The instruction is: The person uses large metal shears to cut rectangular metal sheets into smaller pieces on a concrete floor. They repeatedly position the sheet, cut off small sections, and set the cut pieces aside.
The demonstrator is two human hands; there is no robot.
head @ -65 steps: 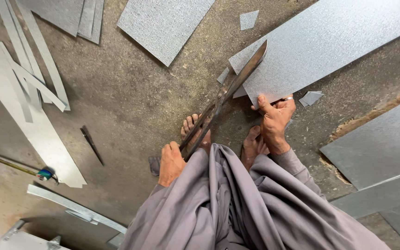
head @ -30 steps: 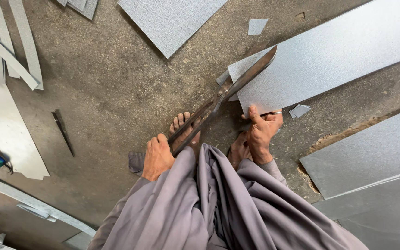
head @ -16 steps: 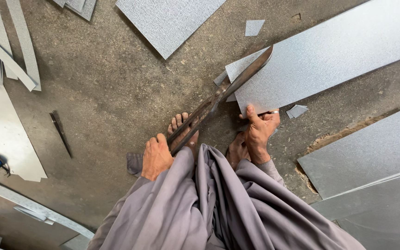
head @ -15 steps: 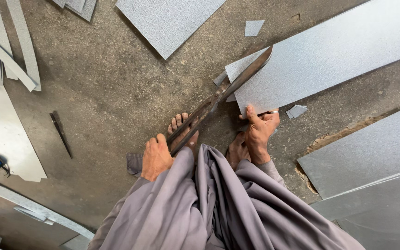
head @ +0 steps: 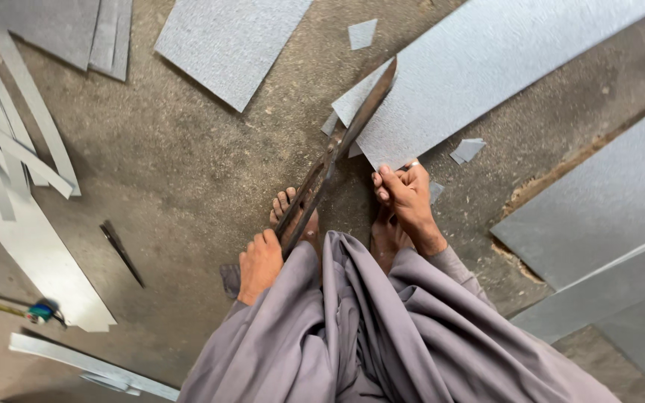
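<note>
Shears (head: 337,149) biting into the corner of a metal sheet (head: 487,67) lying on the concrete floor (head: 188,179).

The long shears are slanting from the person's lap up to the sheet's near corner, blades nearly closed over its edge; the left hand (head: 260,263) is gripping the handles with fingers curled shut around them, while the right hand (head: 406,198) is pressing down on the sheet's near edge, fingers bent and pinching it. Bare feet are showing under the handles and behind the right hand, above grey cloth. Small offcuts (head: 466,149) are lying just beside the sheet, another sheet (head: 229,45) is sitting further off, and narrow strips (head: 16,142) are piling up at the left.
</note>
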